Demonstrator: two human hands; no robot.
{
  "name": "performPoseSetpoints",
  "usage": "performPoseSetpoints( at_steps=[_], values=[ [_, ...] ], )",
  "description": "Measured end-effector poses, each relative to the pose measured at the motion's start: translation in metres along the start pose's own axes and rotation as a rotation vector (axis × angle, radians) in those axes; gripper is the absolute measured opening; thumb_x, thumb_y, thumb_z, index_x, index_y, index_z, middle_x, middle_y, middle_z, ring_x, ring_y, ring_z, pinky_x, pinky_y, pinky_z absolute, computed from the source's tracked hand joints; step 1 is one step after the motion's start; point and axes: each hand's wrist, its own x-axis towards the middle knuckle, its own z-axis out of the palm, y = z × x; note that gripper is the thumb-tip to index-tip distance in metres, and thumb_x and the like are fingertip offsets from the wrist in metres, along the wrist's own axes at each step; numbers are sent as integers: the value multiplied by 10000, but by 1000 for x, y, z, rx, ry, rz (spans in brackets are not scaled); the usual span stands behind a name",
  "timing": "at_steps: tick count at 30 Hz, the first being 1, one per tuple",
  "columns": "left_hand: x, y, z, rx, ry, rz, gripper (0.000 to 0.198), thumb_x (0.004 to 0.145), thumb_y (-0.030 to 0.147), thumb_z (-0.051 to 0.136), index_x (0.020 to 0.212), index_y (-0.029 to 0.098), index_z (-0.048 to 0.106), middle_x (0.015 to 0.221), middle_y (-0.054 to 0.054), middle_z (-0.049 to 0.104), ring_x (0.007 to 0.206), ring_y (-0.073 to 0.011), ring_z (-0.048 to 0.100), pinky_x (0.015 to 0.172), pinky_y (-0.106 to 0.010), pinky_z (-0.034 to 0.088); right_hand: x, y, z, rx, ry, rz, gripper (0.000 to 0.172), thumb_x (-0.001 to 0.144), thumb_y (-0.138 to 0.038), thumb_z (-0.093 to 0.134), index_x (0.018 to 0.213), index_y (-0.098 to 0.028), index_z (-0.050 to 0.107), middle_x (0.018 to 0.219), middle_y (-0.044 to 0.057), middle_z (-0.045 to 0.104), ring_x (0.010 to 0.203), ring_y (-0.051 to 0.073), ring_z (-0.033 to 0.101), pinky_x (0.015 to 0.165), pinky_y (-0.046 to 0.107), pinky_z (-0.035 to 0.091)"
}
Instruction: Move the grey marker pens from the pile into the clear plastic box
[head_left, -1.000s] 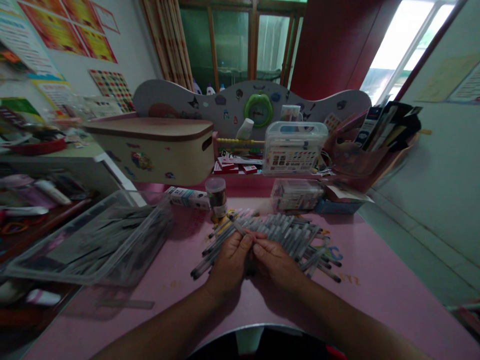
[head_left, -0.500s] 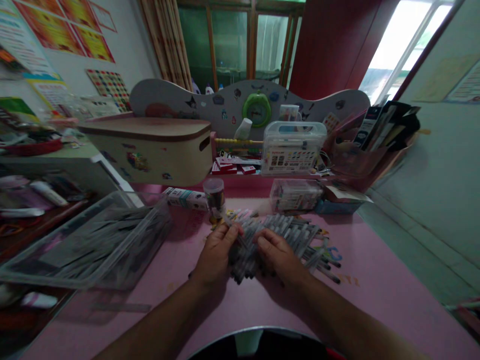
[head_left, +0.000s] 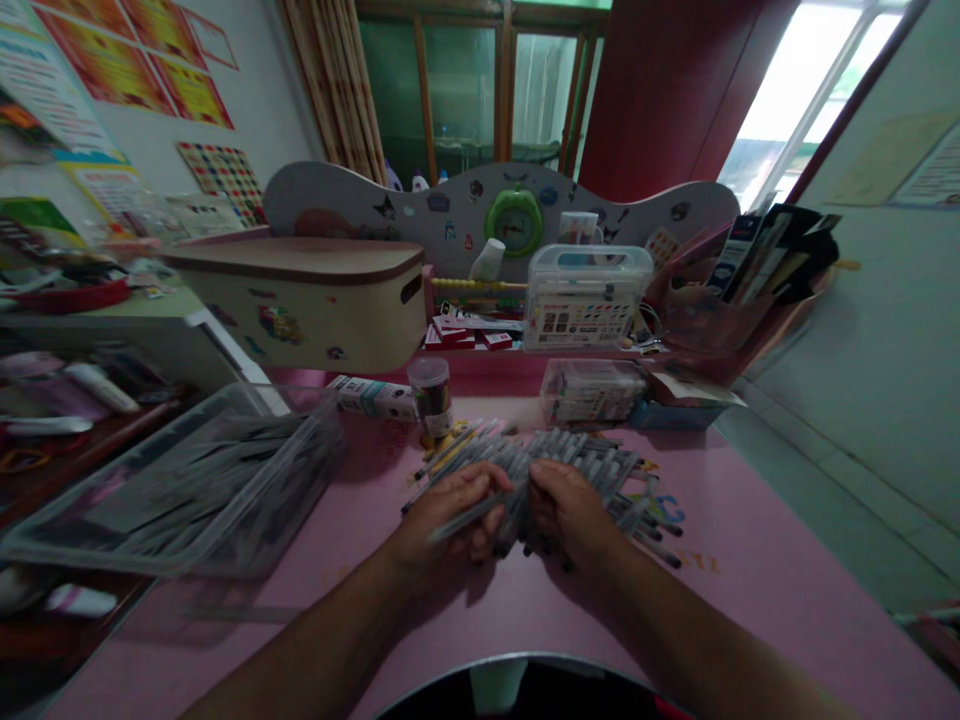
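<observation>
A heap of translucent grey pens with dark ends lies spread over the pink desk in front of me. My left hand is closed on a single clear pen, which slants down to the left across the fingers. At the heap's near side my right hand is closed, thumb against fingers, close to the left fingertips. Several pens lie under and around it, and what it grips is hidden. Some loose pens stick out beyond the left hand.
On the left stands a clear plastic bin of more pens. Behind the heap are a small lidded jar, a narrow carton and a clear box. A cream storage box and a handled case stand farther back.
My left hand has turned and moved slightly down; its pen, upright before, now lies slanted across the fingers. My right hand has shifted slightly right.
</observation>
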Motion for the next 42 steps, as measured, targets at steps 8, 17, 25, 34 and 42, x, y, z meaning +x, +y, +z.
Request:
performPoseSetpoints(
  at_steps=[8, 17, 25, 34, 42],
  values=[
    [0, -4, 12, 70, 332, 193, 276, 749, 303, 798, 983, 173, 729, 723, -11, 692, 601, -114, 624, 547, -209, 484, 2, 2, -1, 34, 6, -2, 499, 740, -576, 729, 591, -208, 428, 451, -112, 326, 365, 35, 205, 360, 177, 150],
    [7, -4, 7, 68, 413, 257, 357, 702, 431, 835, 856, 133, 711, 778, -74, 768, 682, -172, 723, 677, -259, 576, -3, 3, 3, -23, -39, -127, 395, 741, -534, 780, 864, -219, 575, 563, -90, 421, 435, 72, 288, 406, 198, 185],
    [2, -9, 12, 83, 429, 232, 348, 736, 424, 811, 906, 145, 691, 830, -84, 779, 639, -182, 724, 590, -265, 566, -3, 7, 2, -119, -10, -129, 433, 779, -581, 732, 756, -213, 506, 559, -91, 398, 453, 73, 282, 417, 192, 203],
    [4, -10, 8, 106, 427, 250, 329, 747, 423, 804, 889, 148, 694, 850, -81, 781, 701, -181, 735, 669, -265, 580, -2, 7, 2, -105, -3, -88, 464, 797, -607, 704, 697, -206, 495, 527, -89, 368, 436, 65, 246, 401, 193, 168],
    [2, -5, 16, 73, 456, 242, 323, 730, 411, 812, 880, 149, 696, 801, -77, 776, 632, -182, 714, 575, -256, 549, -2, 7, 2, -103, 25, -42, 503, 805, -661, 652, 693, -193, 504, 511, -80, 399, 409, 51, 272, 378, 176, 169]
  ],
)
